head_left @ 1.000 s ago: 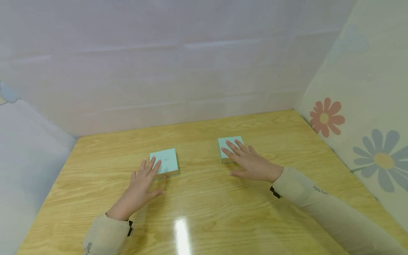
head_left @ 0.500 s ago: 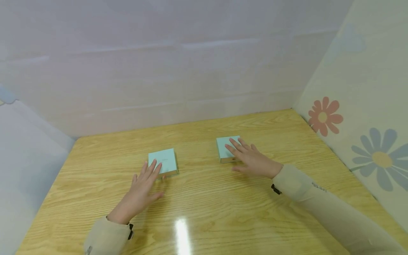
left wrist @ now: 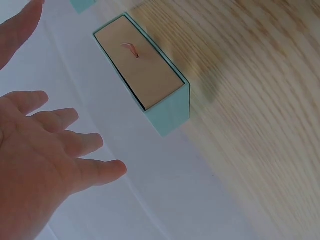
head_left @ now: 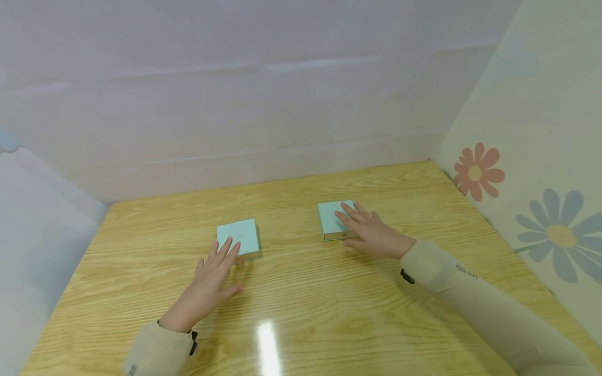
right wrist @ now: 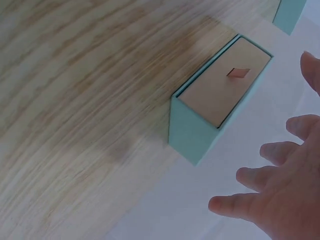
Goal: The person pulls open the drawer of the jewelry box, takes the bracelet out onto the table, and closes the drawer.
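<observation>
Two small pale turquoise drawer boxes lie flat on the table. Over the near edge of the left box (head_left: pixel 242 232) is my left hand (head_left: pixel 204 292), its fingers spread. My right hand (head_left: pixel 373 235), also with spread fingers, is over the near right part of the right box (head_left: pixel 331 214). Both wrist views show a gap between fingers and box, and neither hand holds anything. Each box has a tan drawer front; a ribbon pull tab (left wrist: pixel 132 49) sticks out of the left one, and a similar pull tab (right wrist: pixel 238 73) out of the right one.
The wood-grain table (head_left: pixel 301 292) has a bright light reflection near its front. A pale sheet wall (head_left: pixel 263 115) rises behind it. On the right, a wall with printed flowers (head_left: pixel 479 173) borders the table, and another pale wall (head_left: pixel 42 224) stands at the left.
Both hands have drawn back slightly from over the boxes, the left towards me and the right to the right. The boxes stay in place on the table; the head view has shifted a little.
</observation>
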Tool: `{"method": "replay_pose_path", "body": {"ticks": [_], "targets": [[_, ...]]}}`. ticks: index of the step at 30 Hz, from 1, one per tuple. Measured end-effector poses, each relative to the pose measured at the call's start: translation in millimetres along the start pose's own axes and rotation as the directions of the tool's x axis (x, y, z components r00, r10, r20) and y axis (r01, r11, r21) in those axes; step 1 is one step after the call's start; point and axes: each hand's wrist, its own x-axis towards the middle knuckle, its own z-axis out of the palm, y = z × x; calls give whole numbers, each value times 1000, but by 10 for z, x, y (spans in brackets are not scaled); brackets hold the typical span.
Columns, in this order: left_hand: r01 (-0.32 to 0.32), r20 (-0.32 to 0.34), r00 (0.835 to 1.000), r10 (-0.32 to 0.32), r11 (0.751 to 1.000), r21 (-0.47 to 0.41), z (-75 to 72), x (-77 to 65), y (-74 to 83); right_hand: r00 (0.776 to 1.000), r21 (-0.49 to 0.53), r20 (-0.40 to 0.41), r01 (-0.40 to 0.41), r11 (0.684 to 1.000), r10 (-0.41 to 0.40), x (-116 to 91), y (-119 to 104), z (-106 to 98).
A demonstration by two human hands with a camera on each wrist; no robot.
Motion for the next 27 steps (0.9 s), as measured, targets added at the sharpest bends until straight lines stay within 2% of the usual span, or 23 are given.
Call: {"method": "replay_pose_path", "body": {"ticks": [15,27], "targets": [[8,2,1000,-8,1000,-22,23,7,9,999,30,19,-43,999,42,119,215,109],[-14,9,1000,15,998,-54,52,2,39,999,-6,39,0,1000,1,231,332,115]]}}
